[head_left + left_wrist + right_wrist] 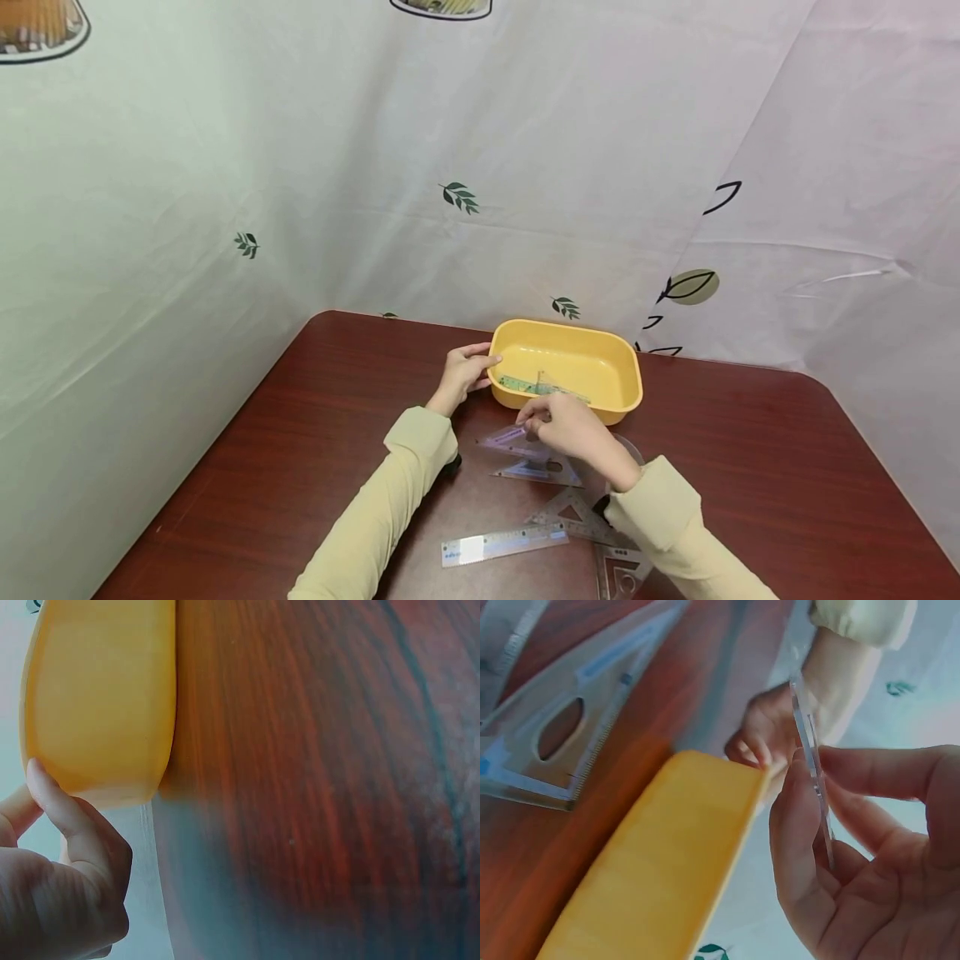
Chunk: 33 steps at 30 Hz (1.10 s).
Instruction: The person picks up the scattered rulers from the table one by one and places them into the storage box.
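Observation:
At its left end, the yellow plastic basin (600,346) has its rim between the thumb and fingers of my left hand (467,368). A green-tinted ruler (517,384) and another clear piece lie inside it along the near wall. Just in front of the basin my right hand (566,425) pinches a thin clear set square (810,742), seen edge-on in the right wrist view. The head view shows purplish markings on this set square (510,440). Below it on the table lies another clear set square (592,712) with an oval cut-out and blue reflections.
Nearer the front of the dark red table (247,467) lie a clear ruler (502,546) and two more set squares, one beside the ruler (573,518) and one under the right forearm (624,575). A curved clear edge (630,448) shows by the right wrist. White cloth hangs behind.

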### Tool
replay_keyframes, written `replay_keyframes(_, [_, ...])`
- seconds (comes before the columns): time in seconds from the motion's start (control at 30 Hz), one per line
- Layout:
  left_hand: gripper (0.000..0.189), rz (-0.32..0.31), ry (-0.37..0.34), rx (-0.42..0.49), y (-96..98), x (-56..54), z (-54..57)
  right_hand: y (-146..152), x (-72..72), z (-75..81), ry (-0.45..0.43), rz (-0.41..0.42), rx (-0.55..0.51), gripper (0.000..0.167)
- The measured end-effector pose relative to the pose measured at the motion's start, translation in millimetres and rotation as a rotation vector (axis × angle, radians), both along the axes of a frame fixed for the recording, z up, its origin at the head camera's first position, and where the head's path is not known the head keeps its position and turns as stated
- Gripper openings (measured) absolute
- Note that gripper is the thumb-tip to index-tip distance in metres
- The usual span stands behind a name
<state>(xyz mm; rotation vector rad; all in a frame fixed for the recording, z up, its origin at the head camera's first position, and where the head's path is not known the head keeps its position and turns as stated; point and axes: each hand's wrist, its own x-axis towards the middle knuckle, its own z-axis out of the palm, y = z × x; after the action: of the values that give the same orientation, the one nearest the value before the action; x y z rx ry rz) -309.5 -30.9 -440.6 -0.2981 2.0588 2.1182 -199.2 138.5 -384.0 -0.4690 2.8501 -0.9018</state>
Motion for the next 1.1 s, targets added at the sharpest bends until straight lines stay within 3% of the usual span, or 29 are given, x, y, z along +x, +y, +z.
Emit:
replay_keyframes(0.17, [0.042,0.000,0.009,-0.003,-0.2,-0.1,-0.3,5.8,-1.2,9.8,-0.018,-0.024,-0.039,0.015])
replay_keyframes(0.37, [0.042,0.003,0.022,-0.009,-0.6,0.3,-0.2,13.8,-6.6,15.8,0.054,-0.079,0.005,0.015])
replay_keyframes(1.1, [0.042,0.000,0.006,-0.005,-0.8,1.0,-0.5,39.9,-33.1,7.0,0.014,-0.227,-0.106,0.017])
